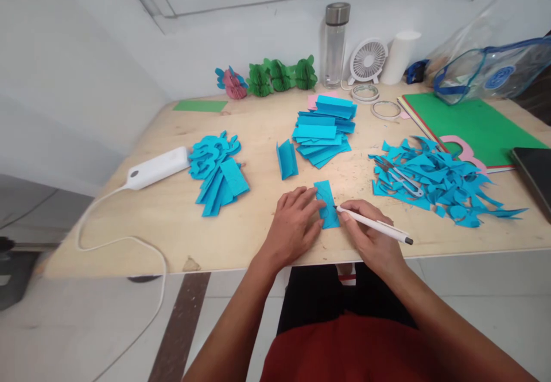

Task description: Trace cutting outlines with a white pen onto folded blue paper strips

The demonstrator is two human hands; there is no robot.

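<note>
A small blue paper rectangle (329,216) lies near the front edge of the table, with thin dark curved lines drawn on it. My left hand (296,222) rests over its left side, fingers spread and pressing down on the paper. In my right hand (373,243) is a white pen (379,227), its dark tip at the right edge of the blue paper. Just beyond, a folded blue paper (287,159) stands alone beside a pile of folded blue papers (321,132). To the left, more blue strips (224,188) lie by a stack of curvy blue cutouts (210,155).
Blue paper scraps (447,178) are heaped at the right, with a craft knife (400,176) on top. Behind are green paper sheets (477,126), tape rolls (386,110), a small fan (368,61), a glass bottle (336,46) and green paper figures (279,76). A corded white device (158,168) sits left.
</note>
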